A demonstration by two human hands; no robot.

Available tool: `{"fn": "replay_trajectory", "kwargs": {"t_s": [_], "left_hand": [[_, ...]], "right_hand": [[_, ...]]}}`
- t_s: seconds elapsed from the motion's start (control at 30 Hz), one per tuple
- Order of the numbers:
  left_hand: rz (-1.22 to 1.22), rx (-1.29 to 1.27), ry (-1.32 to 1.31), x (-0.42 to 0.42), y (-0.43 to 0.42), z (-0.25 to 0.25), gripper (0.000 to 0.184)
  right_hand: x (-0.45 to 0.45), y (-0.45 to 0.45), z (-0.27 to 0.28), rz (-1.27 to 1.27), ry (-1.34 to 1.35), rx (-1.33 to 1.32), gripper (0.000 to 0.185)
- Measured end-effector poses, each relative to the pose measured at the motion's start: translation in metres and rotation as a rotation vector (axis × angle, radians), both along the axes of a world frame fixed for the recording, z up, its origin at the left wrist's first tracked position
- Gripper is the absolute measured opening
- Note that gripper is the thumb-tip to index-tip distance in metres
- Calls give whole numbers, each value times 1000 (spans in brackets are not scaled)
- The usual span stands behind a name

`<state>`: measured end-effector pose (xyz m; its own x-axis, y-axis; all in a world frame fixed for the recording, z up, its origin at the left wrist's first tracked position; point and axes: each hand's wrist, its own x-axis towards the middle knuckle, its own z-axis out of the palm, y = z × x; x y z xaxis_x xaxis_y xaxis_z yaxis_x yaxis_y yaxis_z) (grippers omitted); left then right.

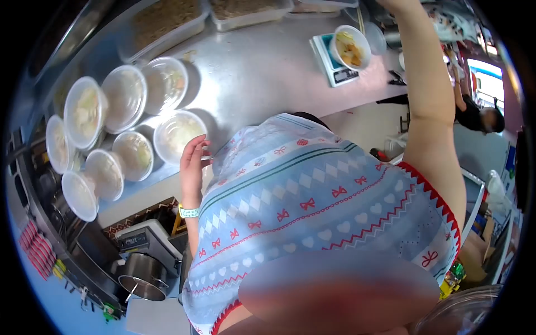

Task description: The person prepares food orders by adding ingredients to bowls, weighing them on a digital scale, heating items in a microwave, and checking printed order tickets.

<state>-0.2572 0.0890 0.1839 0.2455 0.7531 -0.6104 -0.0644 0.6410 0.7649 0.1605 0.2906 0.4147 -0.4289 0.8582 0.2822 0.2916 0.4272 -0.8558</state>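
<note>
My left hand, with a patterned band at the wrist, is open beside the front edge of the metal table, its fingers loosely bent and nothing seen in them. Closest to its fingertips is a lidded round bowl with pale contents. My right arm stretches forward over the table's right end, and its hand is cut off by the top edge of the view. Left of that arm, an uncovered white bowl of yellow and brownish food pieces stands on a digital kitchen scale. Chopsticks show behind this bowl.
Several lidded bowls cluster on the table's left, some stacked. Large plastic containers of brown food line the back. A metal pot stands low at left. Another person is at far right.
</note>
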Motion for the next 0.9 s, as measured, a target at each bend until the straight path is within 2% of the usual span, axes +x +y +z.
{"fn": "replay_trajectory", "kwargs": {"t_s": [0.03, 0.07, 0.13, 0.17, 0.2, 0.27, 0.37, 0.47, 0.5, 0.53, 0.6, 0.63, 0.67, 0.73, 0.77, 0.83, 0.9], "left_hand": [[-29, 6, 20, 11, 1, 2, 28], [-57, 8, 39, 21, 1, 4, 28], [-88, 30, 43, 46, 2, 5, 28], [-107, 35, 53, 58, 1, 5, 28], [-108, 20, 30, -25, 7, -9, 28], [-116, 0, 41, -23, 10, -6, 28], [-134, -22, 47, -18, 9, 0, 28], [-138, -54, 47, -18, 4, 3, 28], [-140, -56, 42, -16, 2, 4, 28], [-138, -53, 39, -14, 0, 5, 28], [-132, -67, 40, -13, -4, 4, 28], [-133, -61, 38, -13, -5, 4, 28], [-134, -58, 36, -12, -7, 3, 28], [-115, -60, 34, -14, -9, -4, 27], [-103, -54, 30, -17, -9, -7, 27], [-72, -45, 34, -19, -10, -6, 27], [-34, -57, 32, -22, -11, -7, 27]], "right_hand": [[12, -36, -1, -236, -67, -112, 16], [39, -54, -17, -236, 125, -265, 15], [93, -88, -59, -313, 61, -290, 12], [130, -99, -88, -396, -265, -229, 9], [36, -99, -95, -441, -638, -96, 9], [97, -96, -175, -407, -726, -236, 60], [80, -90, -222, -298, -810, -132, 60], [38, -84, -218, -330, -933, -120, 59], [21, -86, -198, -349, -759, -189, 54], [23, -82, -198, -336, -753, -188, 54], [33, -79, -200, -313, -341, -633, 46], [36, -79, -203, -346, -478, -492, 34], [29, -79, -203, -335, -477, -499, 34], [14, -83, -206, -360, -855, -321, 26], [11, -87, -210, -348, -850, -332, 26], [7, -93, -214, -533, -522, -109, 15], [-4, -102, -194, -539, -579, -121, 17]]}}
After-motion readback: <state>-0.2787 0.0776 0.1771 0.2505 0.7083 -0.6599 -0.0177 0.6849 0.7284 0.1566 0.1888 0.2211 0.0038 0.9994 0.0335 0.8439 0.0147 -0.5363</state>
